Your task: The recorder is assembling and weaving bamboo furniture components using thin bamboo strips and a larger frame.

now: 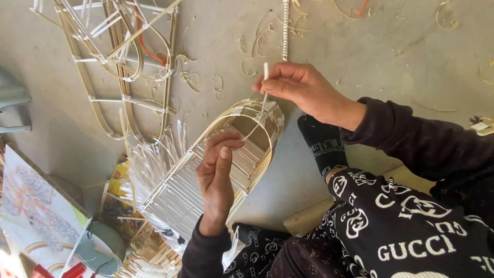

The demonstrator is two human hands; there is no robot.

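A half-woven basket-like frame of pale bamboo slats (206, 170) with an arched end lies in front of me. My left hand (218, 177) holds its arched rim, with thumb and fingers closed on the edge. My right hand (298, 87) is above the arch. It pinches a thin white strip (265, 87) that runs down to the top of the frame.
Several curved bamboo frames (126, 67) lie on the concrete floor at the upper left. Shavings (257, 46) are scattered around. Loose white strips (149, 164), bamboo sticks, a patterned board (31, 206) and a round container (100, 252) sit at the lower left. My patterned trouser leg (401, 226) fills the lower right.
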